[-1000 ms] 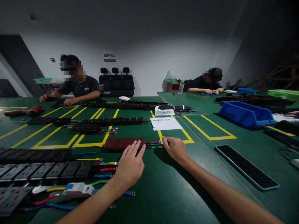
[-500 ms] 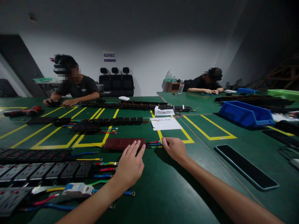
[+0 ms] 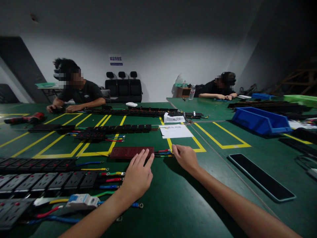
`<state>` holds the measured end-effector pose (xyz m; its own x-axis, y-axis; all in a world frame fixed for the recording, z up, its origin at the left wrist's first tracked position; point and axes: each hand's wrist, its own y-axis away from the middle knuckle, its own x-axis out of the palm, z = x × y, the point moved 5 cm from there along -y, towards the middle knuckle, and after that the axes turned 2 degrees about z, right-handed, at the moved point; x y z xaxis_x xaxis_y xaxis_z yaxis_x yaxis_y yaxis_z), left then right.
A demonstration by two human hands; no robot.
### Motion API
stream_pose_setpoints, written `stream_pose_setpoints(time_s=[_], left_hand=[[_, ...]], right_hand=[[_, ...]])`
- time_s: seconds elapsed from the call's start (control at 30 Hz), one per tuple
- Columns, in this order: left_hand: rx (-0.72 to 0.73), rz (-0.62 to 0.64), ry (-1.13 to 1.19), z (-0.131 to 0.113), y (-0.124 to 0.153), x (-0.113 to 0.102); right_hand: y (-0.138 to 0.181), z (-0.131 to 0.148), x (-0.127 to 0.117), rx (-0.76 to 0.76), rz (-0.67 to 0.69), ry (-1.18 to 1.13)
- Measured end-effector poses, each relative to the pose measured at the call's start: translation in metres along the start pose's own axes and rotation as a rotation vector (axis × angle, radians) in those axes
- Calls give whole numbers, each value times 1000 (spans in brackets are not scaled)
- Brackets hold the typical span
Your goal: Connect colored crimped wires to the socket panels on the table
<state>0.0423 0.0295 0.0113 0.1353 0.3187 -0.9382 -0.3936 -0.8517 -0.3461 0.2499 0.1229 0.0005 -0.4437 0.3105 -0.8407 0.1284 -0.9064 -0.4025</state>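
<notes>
A dark red socket strip (image 3: 123,152) lies on the green table in front of me. My left hand (image 3: 140,172) rests on its right end, fingers stretched out and slightly spread. From that end runs a short bundle of coloured wires (image 3: 162,153), some tipped with metal lugs. At the tips of these wires is my right hand (image 3: 184,158), its fingers curled closed. Whatever the right fingertips grip is hidden behind the hand. Several black socket strips (image 3: 52,182) with wires and ring lugs lie left of my left forearm, beside a white-and-blue circuit breaker (image 3: 83,201).
On the right are a phone (image 3: 261,177) and a blue bin (image 3: 261,120). Farther back lie a white paper sheet (image 3: 176,131), more black strips (image 3: 128,128) and a red drill (image 3: 24,119). Two people sit across the table, one left, one right.
My left hand stays in place on the socket strip. The wire tips by my right fingers have shifted slightly. The person at the left has leaned a little further left.
</notes>
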Motion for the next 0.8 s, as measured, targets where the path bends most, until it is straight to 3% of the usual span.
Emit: stream_pose_setpoints(time_s=[0.8], left_hand=[[0, -23, 5, 2, 1, 5]], right_hand=[[-1, 1, 2, 5, 52, 60]])
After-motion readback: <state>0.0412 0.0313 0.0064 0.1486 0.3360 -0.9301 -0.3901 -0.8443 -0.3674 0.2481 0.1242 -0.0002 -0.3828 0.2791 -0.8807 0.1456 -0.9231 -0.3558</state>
